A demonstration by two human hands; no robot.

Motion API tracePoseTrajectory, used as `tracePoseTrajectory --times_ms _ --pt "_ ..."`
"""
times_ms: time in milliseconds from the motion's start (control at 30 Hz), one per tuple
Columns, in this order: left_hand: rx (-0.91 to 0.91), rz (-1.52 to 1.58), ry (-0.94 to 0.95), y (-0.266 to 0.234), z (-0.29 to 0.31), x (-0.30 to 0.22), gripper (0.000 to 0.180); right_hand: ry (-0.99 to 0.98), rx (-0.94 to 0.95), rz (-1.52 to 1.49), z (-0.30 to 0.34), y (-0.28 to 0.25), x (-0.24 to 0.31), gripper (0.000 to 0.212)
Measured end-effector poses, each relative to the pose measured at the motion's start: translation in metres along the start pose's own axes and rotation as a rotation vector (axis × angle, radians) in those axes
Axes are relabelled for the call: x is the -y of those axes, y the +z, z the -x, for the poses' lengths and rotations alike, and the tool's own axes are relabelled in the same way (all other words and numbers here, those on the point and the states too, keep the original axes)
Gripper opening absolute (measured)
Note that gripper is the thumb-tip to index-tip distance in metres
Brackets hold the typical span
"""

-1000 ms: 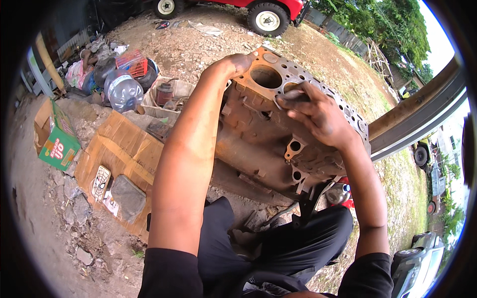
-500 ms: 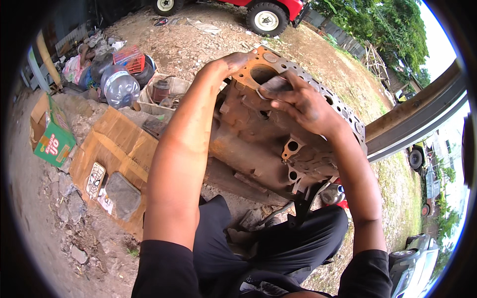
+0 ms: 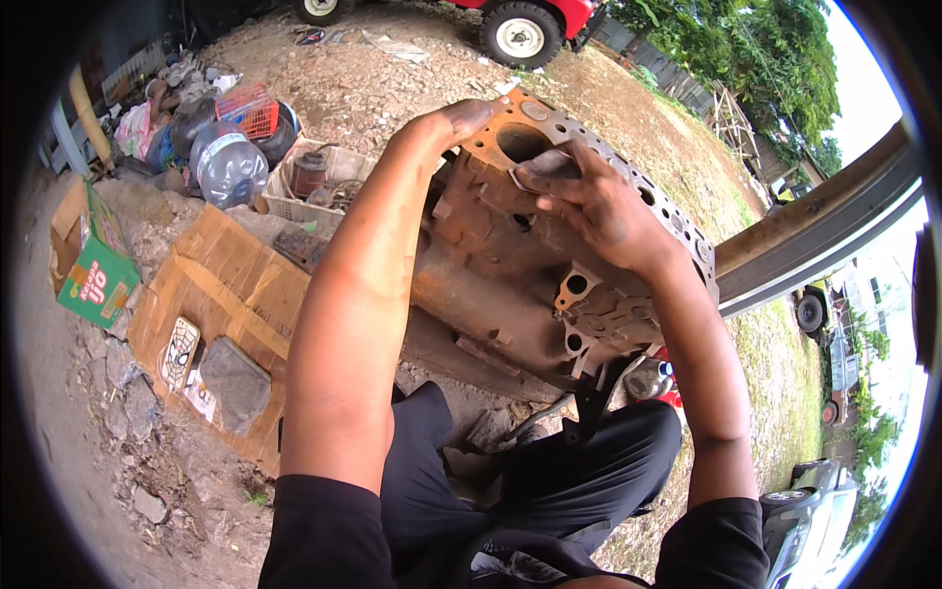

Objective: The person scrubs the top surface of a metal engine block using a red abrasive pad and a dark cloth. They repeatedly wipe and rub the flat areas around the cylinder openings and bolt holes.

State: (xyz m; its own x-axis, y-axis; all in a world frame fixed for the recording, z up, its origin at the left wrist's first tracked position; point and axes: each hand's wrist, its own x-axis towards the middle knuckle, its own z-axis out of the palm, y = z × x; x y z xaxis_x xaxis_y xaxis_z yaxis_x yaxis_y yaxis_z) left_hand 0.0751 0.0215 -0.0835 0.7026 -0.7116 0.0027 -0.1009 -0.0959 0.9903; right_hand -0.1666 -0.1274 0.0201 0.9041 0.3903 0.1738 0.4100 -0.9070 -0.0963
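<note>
A rusty engine block (image 3: 491, 255) stands in front of me, its flat top face full of round holes and a large cylinder bore (image 3: 522, 142) at the near left end. My left hand (image 3: 461, 120) grips the far left corner of the block, its fingertips partly hidden behind the edge. Just beside the bore, my right hand (image 3: 599, 201) pinches a thin, dark, folded sheet (image 3: 546, 175) with a pale edge. The fingers press it against the top face's near edge. What the sheet is made of I cannot make out.
Flattened cardboard (image 3: 221, 294) lies at left, bearing a phone case (image 3: 180, 355) and a dark flat slab (image 3: 235, 386). Beyond are a green carton (image 3: 100, 285), a clear water jug (image 3: 231, 169) and a crate of parts (image 3: 339, 177). A metal beam (image 3: 819, 221) is at right.
The whole view has shifted slightly. Both hands stay at nearly the same places on the block, and the right hand still holds the folded sheet.
</note>
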Motion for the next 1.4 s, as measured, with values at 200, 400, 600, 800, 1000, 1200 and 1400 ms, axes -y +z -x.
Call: tracePoseTrajectory --times_ms 200,400,600,800,1000,1200,1400 --pt "-0.024 0.015 0.000 -0.009 0.004 0.004 0.072 -0.080 0.003 -0.064 0.029 -0.009 0.003 0.039" --pt "0.005 0.074 0.003 0.004 0.004 -0.001 0.071 -0.010 0.002 -0.035 -0.006 -0.003 0.013 0.038" --pt "-0.023 0.071 0.006 -0.008 -0.001 0.007 0.070 -0.082 -0.077 -0.082 0.023 -0.002 -0.005 0.041" --pt "0.031 0.159 -0.032 0.010 0.010 -0.006 0.069 -0.010 0.003 0.039 -0.011 0.000 0.005 0.039" --pt "0.035 0.076 -0.037 -0.010 0.006 0.005 0.074 -0.076 -0.022 -0.023 0.020 -0.002 0.006 0.043" --pt "0.036 0.053 -0.038 0.002 -0.002 0.007 0.078 -0.032 -0.015 0.041 -0.018 0.003 0.009 0.036" --pt "-0.043 0.012 -0.077 -0.026 -0.003 0.025 0.081 -0.058 -0.069 -0.017 -0.003 0.005 0.005 0.041"
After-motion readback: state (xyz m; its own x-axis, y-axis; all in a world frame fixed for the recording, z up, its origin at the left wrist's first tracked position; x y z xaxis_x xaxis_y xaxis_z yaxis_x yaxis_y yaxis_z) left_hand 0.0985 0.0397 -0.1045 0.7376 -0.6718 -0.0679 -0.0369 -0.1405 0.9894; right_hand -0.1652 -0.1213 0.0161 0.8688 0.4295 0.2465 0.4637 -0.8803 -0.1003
